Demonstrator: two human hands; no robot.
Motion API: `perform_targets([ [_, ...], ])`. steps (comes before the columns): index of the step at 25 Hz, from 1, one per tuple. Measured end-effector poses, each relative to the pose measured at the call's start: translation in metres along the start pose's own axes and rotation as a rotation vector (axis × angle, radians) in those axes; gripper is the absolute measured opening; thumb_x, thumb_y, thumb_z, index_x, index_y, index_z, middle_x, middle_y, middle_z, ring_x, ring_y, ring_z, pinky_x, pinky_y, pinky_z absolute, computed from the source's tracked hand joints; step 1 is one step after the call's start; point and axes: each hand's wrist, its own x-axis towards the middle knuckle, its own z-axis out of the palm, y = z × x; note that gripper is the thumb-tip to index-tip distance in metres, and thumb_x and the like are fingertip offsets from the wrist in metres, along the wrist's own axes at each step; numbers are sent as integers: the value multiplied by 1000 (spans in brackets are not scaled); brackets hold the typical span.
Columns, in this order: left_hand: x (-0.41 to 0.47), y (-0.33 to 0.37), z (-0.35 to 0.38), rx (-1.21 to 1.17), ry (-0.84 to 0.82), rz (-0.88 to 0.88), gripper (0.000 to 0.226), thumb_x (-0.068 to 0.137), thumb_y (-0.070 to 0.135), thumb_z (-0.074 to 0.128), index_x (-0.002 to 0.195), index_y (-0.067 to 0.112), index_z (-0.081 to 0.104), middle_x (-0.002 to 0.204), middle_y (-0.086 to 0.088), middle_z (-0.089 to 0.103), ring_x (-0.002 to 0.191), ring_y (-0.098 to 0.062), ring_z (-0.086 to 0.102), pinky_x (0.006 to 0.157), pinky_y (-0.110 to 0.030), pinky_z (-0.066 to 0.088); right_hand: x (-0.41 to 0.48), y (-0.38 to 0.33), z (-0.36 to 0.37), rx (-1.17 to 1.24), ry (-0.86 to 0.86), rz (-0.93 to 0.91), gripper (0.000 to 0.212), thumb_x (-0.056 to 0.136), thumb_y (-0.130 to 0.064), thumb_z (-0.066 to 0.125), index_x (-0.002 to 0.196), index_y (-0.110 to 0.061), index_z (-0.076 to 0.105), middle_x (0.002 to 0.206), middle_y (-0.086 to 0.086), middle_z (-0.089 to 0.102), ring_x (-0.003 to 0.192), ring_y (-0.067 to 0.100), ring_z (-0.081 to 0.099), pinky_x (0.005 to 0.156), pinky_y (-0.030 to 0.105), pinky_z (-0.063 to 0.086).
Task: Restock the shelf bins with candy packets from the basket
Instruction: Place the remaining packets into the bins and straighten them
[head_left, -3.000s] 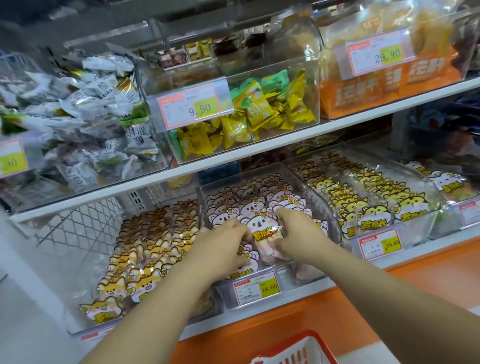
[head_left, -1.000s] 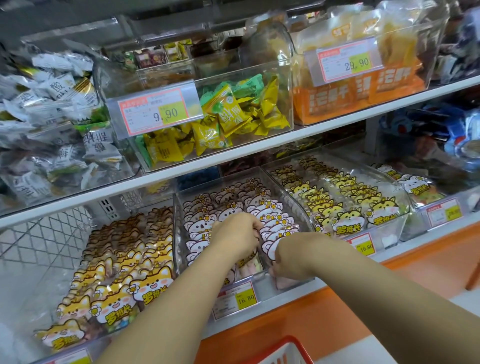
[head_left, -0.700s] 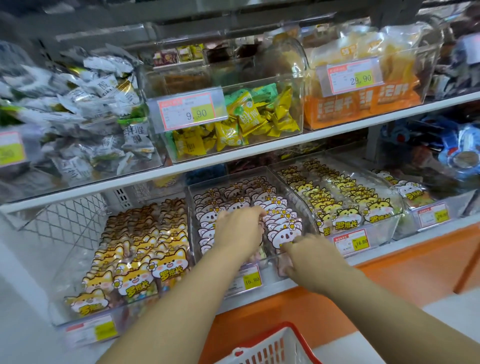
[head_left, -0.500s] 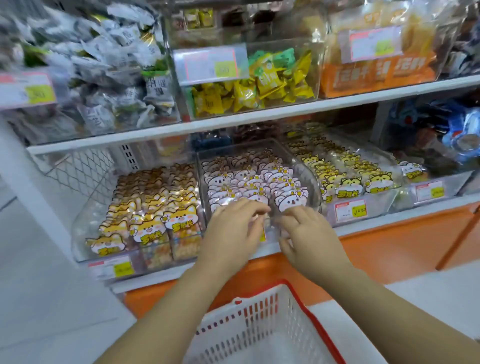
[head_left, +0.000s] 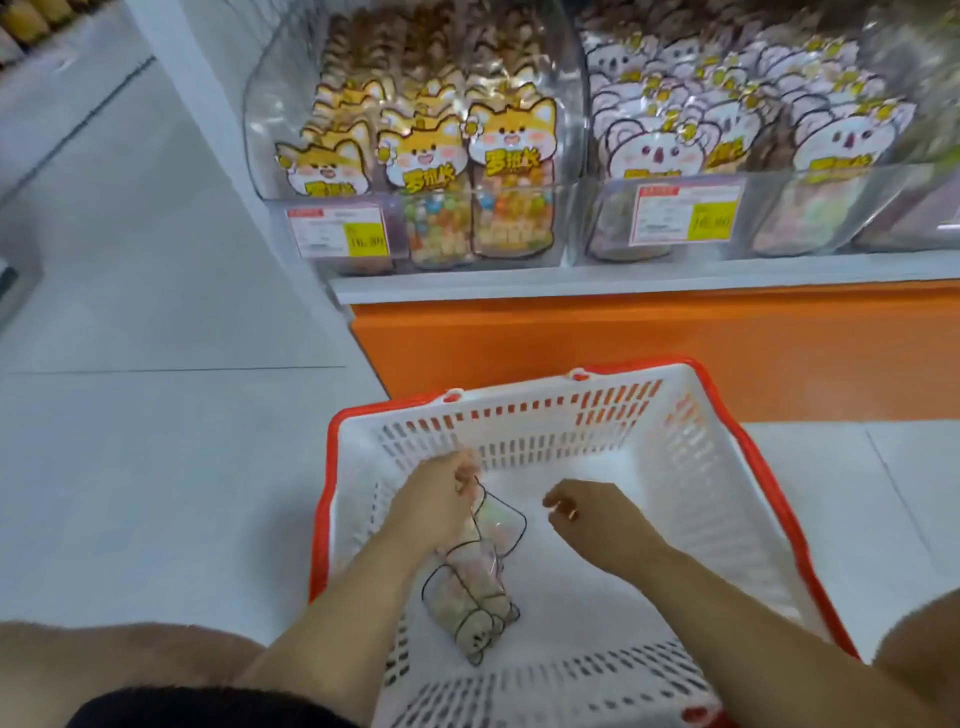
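**Hands drop from the bin into the basket**

Both hands have come down off the koala bin (head_left: 727, 130) and are now inside the basket (head_left: 737, 452). The view has tipped down with them, so only the lowest row of bins shows beyond the basket's far wall.

At the basket's left side, the left hand (head_left: 434, 506) has its fingers curled round the top end of the first packet (head_left: 496, 525). This packet hangs from that grip toward the basket floor. Its long axis runs from the far wall back toward the near wall, tilted a little to the right. At its lower end lies the second packet (head_left: 467, 597), flat on the floor on much the same line, with its printed head toward the near wall. Right of both, over bare basket floor, the right hand (head_left: 597, 519) hovers with loosely curled fingers and nothing in them. It is near the first packet but apart from it.

As I read it, the left hand has its load. The right hand is the free one for the second packet, which lies to its left and closer to the near wall.

Counted: one basket and two packets in it (blur may hide another beneath). Two bins show beyond the far wall, the fox bin (head_left: 415, 156) past the left corner and the koala bin past the right.
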Motion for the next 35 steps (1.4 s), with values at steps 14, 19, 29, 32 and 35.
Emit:
perform_targets([
  [14, 21, -81, 126, 1190, -531, 613, 52, 103, 25, 44, 152, 18, 28, 158, -17, 26, 140, -39, 34, 116, -68, 10, 26, 34, 97, 26, -447, 218, 31, 98, -36, 53, 125, -23, 61, 126, -1, 61, 112, 17, 57, 95, 29, 47],
  [19, 27, -70, 117, 1209, -572, 594, 28, 99, 5, 45, 124, 4, 58, 123, -18, 60, 113, -34, 55, 110, -48, 30, 28, 45, 100, 17, -464, 263, 30, 96, -39, 53, 123, -26, 61, 126, -3, 61, 112, 16, 58, 97, 31, 47],
  [29, 15, -21, 58, 812, -452, 271, 48, 88, 16, 62, 132, 17, 44, 123, -8, 55, 103, -32, 62, 74, -39, 41, 23, 28, 51, 411, -31, 351, 17, 94, -26, 60, 106, -17, 70, 109, 1, 69, 93, 20, 67, 86, 35, 55],
  [32, 9, 5, 28, 419, -199, 81, 51, 82, 31, 68, 128, 25, 46, 123, -1, 56, 103, -26, 62, 76, -36, 51, 13, 10, 11, 715, 480, 503, 15, 92, -18, 58, 90, -9, 69, 94, 10, 71, 79, 31, 67, 70, 34, 53],
  [35, -4, 45, 2, 26, 119, -26, 48, 81, 34, 71, 124, 29, 50, 116, 5, 61, 101, -19, 62, 81, -37, 54, -15, -29, -29, 1077, 678, 502, 17, 93, -29, 64, 81, -17, 64, 90, 8, 70, 79, 22, 64, 77, 41, 55],
])
